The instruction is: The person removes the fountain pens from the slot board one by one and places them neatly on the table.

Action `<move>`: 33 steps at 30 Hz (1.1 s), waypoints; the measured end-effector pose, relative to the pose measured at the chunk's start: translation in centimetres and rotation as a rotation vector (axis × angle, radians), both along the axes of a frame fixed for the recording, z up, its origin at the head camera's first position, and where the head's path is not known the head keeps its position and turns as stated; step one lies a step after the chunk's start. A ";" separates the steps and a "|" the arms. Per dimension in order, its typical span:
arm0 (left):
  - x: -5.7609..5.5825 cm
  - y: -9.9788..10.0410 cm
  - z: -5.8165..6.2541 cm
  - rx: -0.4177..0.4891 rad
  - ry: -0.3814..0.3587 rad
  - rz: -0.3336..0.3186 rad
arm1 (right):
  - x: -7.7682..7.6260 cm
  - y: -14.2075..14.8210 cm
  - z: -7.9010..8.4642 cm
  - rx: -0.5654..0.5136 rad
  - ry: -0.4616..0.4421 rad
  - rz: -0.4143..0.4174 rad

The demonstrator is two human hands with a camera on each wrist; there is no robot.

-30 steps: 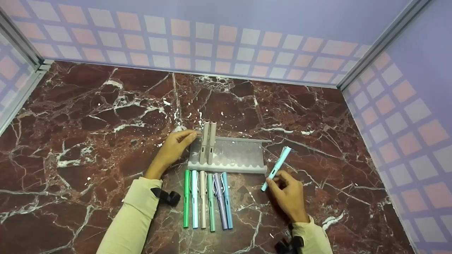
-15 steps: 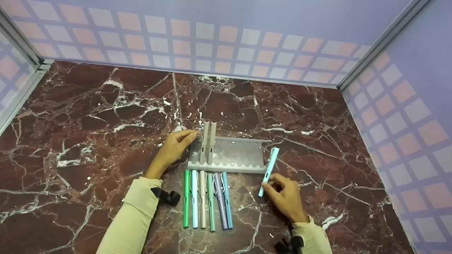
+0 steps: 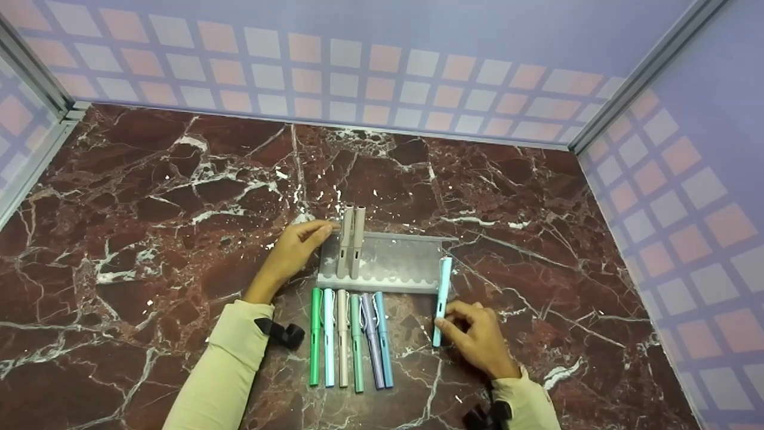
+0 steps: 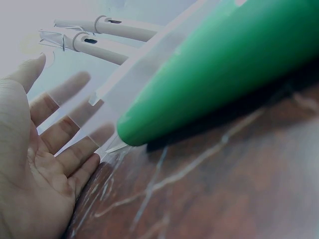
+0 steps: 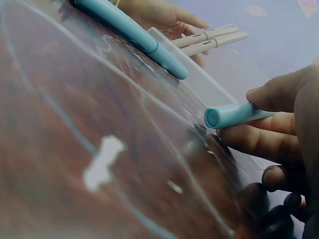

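My right hand pinches a light-blue pen between thumb and fingers. The pen is tilted nearly upright in the head view, beside the right end of a translucent pen stand; its blunt end faces the camera in the right wrist view. With fingers behind the panel and thumb at its edge, my left hand holds the stand's left side. Two beige pens lean in the stand's left slots. In the left wrist view, a green pen covers much of the stand.
In front of the stand lies a row of several capped pens, from a green pen on the left to a blue pen on the right. The table has a dark red marble pattern. Checked panels border it behind and at the sides.
My right hand has shifted slightly left and toward the front, turning the light-blue pen from a slant to nearly upright in view. My left hand and the stand have stayed in place.
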State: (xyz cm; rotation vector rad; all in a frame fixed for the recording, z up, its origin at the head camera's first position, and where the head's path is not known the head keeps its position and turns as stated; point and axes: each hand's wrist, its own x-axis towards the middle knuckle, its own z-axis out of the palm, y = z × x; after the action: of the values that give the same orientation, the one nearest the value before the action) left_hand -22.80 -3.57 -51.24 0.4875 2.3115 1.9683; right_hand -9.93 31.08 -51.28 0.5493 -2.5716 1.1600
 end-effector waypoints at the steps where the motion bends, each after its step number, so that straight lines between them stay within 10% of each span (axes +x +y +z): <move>1: 0.0 0.0 0.0 -0.001 -0.001 0.001 | 0.0 0.0 -0.1 0.007 0.010 0.007; 15: 0.0 0.0 -0.1 0.020 0.004 0.007 | 0.3 -0.8 -0.4 0.035 0.053 0.139; 33: -0.1 0.0 -0.2 0.022 0.017 -0.002 | 1.2 -2.8 -0.5 0.102 0.060 0.101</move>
State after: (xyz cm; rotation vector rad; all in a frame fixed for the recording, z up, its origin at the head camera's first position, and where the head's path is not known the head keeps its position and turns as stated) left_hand -22.88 -3.55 -51.39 0.5096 2.3004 1.9982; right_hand -8.69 28.25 -51.75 0.7330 -2.5894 1.0307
